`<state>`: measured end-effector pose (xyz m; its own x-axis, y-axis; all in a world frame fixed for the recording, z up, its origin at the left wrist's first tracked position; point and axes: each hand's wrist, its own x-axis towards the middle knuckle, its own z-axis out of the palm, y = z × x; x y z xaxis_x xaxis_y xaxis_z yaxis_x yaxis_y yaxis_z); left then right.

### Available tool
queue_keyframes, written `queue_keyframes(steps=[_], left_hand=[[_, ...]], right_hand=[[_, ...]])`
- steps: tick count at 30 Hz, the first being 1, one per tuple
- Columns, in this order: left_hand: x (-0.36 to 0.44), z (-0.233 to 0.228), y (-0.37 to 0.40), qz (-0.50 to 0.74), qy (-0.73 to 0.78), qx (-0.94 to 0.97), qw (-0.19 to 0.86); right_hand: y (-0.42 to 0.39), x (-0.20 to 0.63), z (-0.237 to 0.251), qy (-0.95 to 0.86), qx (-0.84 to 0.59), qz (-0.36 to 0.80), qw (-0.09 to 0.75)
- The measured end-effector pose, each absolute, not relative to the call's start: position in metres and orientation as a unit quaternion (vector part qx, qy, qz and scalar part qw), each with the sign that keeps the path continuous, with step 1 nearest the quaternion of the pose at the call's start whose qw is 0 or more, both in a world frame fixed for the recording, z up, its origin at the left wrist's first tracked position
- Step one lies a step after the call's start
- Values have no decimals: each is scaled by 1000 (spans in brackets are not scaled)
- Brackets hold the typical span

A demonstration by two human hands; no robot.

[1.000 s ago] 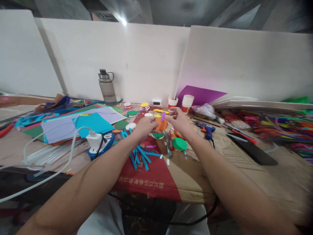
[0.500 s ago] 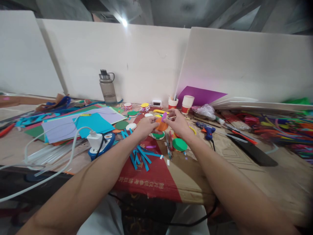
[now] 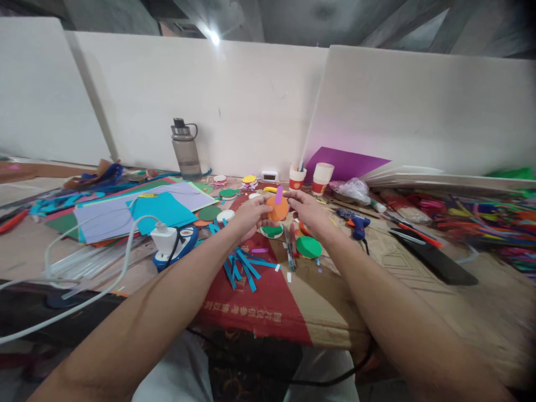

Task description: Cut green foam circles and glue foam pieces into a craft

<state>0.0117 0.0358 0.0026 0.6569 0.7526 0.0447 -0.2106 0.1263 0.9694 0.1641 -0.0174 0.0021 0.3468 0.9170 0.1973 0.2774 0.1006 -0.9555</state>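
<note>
Both hands, left hand [image 3: 250,215] and right hand [image 3: 307,207], pinch orange disc [image 3: 278,210] (purple strip [image 3: 278,195] atop).

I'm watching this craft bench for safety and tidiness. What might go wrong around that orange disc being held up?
The purple strip stands up from the orange disc, pinched between the left hand and right hand; it may shift or peel if the grip slips. The glue gun lies right beside the right forearm, which may brush it. Loose blue strips under the left wrist may get swept away.
</note>
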Motion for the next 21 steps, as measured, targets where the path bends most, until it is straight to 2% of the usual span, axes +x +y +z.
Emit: queue_keyframes(steps=[4, 11, 17, 21], left_hand=[[12, 3, 37, 352, 196, 547, 734], [9, 3, 35, 311, 172, 513, 782], [8, 4, 35, 264, 148, 521, 798], [11, 1, 42, 248, 252, 561, 749]], right_hand=[[-19, 160, 5, -498, -579, 362, 535], [-25, 156, 6, -574, -531, 391, 486], [-22, 160, 0, -561, -485, 391, 545], [-18, 164, -2, -507, -476, 395, 601]])
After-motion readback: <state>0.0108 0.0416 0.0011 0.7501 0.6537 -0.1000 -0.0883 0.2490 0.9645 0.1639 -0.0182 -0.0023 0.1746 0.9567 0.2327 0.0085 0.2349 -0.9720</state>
